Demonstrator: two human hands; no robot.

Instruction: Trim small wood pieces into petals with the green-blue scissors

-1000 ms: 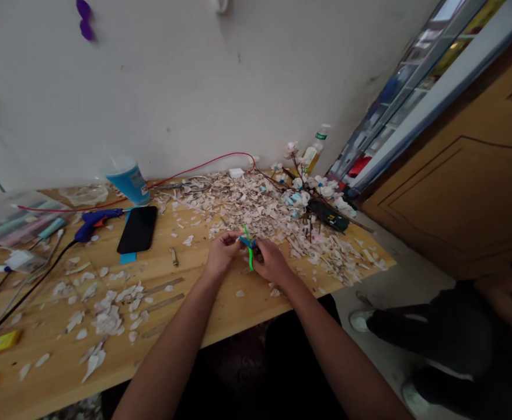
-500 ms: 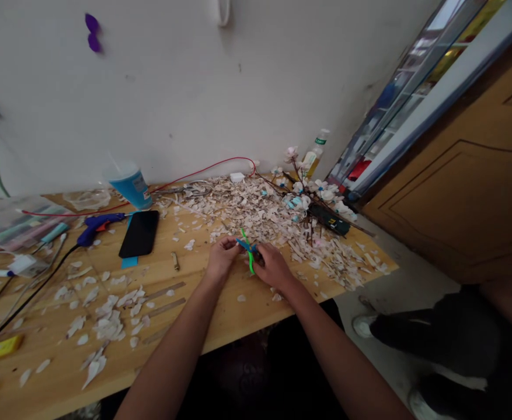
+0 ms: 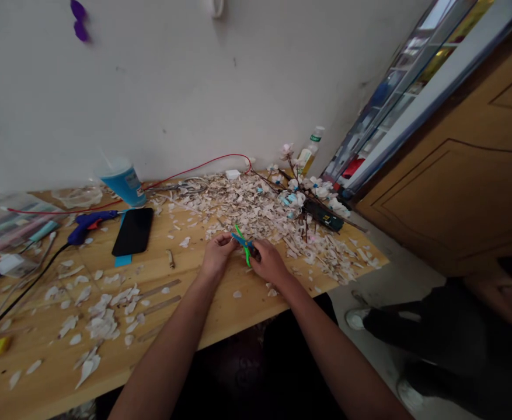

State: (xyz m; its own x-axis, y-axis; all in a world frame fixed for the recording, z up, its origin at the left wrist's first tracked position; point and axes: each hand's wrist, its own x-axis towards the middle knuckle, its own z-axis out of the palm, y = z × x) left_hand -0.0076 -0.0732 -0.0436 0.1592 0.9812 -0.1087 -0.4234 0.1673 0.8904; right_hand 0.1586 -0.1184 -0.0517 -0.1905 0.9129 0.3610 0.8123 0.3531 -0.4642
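Observation:
My right hand [image 3: 270, 262] is closed round the handles of green and blue scissors [image 3: 246, 245], whose blades stand apart and point toward my left hand. With fingers pinched together, my left hand [image 3: 217, 252] is right beside the blades. Whatever it pinches is too small to make out. Both hands are over the wooden table [image 3: 220, 315], just in front of a wide heap of pale petal-like scraps [image 3: 247, 201]. To the right of the heap lie branches with white flowers [image 3: 297, 184].
Left of my hands are a black phone [image 3: 133, 231], a blue glue gun [image 3: 90, 224] with a cable, and a blue cup [image 3: 124, 184]. A bottle [image 3: 312, 150] stands at the back right. Loose petals [image 3: 103, 318] lie front left. Another person's legs [image 3: 431, 321] are at the right.
The whole view has shifted slightly, with things sitting a little further left. Both hands stay close together, the scissors still in my right hand.

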